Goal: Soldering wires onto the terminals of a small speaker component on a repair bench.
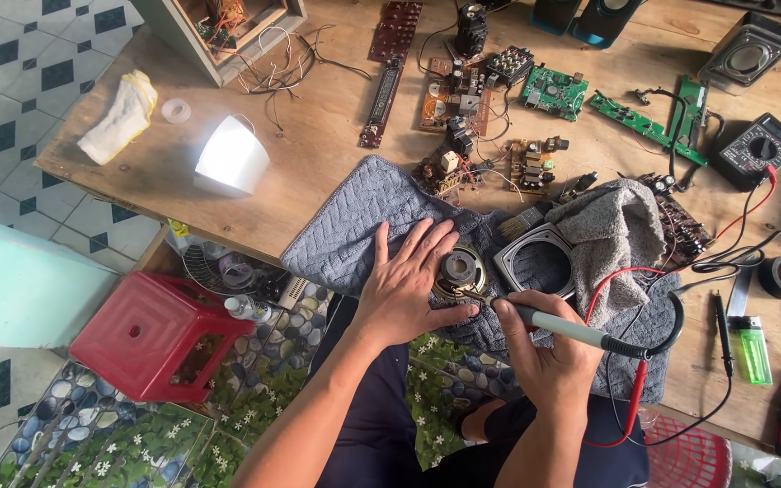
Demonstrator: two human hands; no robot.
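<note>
Speaker (460, 271) lies magnet-up on the grey towel (354, 226) at the near edge of the counter (318, 136). The left hand (404, 285) lies flat beside it, fingers spread, thumb against its rim, gripping nothing. The right hand (544, 348), just right of the speaker, has its fingers closed round a soldering iron (558, 323) whose tip touches the speaker's edge. A square speaker frame (540, 262) sits right of the speaker; circuit boards (463, 90) lie beyond it, and a green lighter (754, 348) lies well to its right.
</note>
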